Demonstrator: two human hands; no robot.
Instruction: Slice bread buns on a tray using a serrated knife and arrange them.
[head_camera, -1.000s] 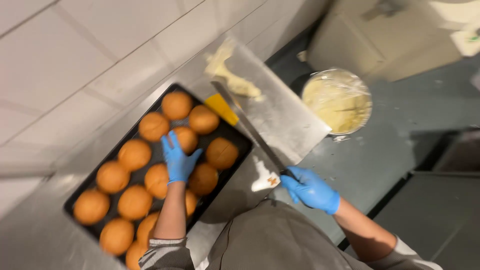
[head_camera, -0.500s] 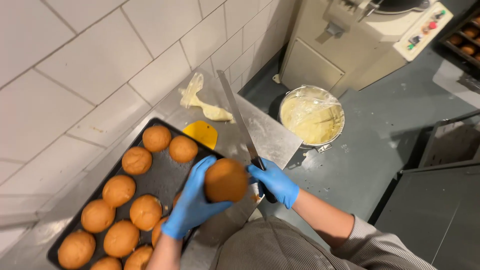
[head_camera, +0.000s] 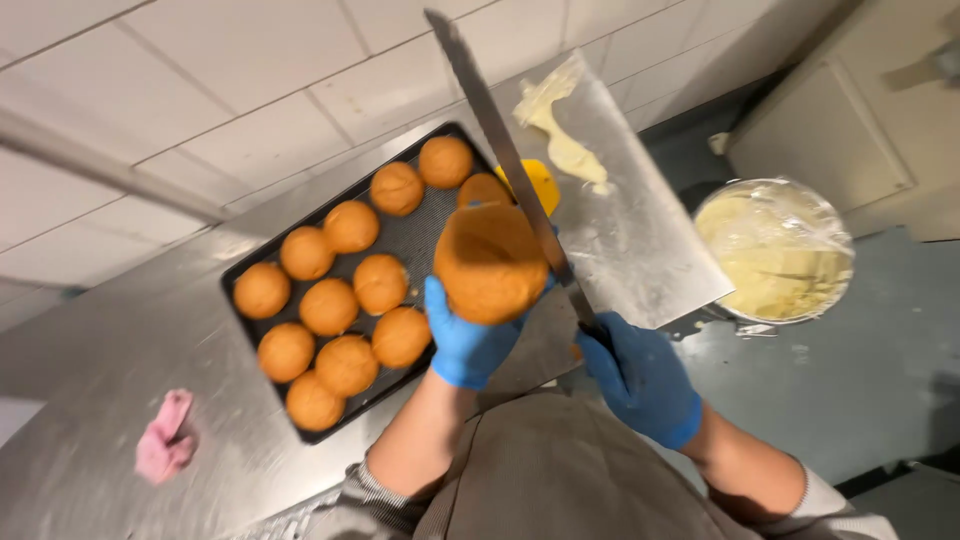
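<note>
The left hand (head_camera: 468, 340), in a blue glove, holds a round golden bun (head_camera: 490, 262) up above the near right corner of the tray (head_camera: 420, 240), fingers curled under and around its lower half. The right hand (head_camera: 640, 378), also gloved, has its fingers closed on the handle of a long knife (head_camera: 510, 165), whose blade lies against the bun's right side. The bun looks light and soft, with a smooth domed crust that would dent under a hard squeeze, so a loose cupping hold from below suits it. The blade is thin, stiff steel. On the dark perforated tray ten more buns (head_camera: 345, 305) sit in rows. The steel counter (head_camera: 640, 250) carries a smear of pale cream (head_camera: 560, 140) near its far right corner and a pink cloth (head_camera: 165, 445) near its left end. Off its right edge a bowl (head_camera: 775, 250) of cream stands under clear film
</note>
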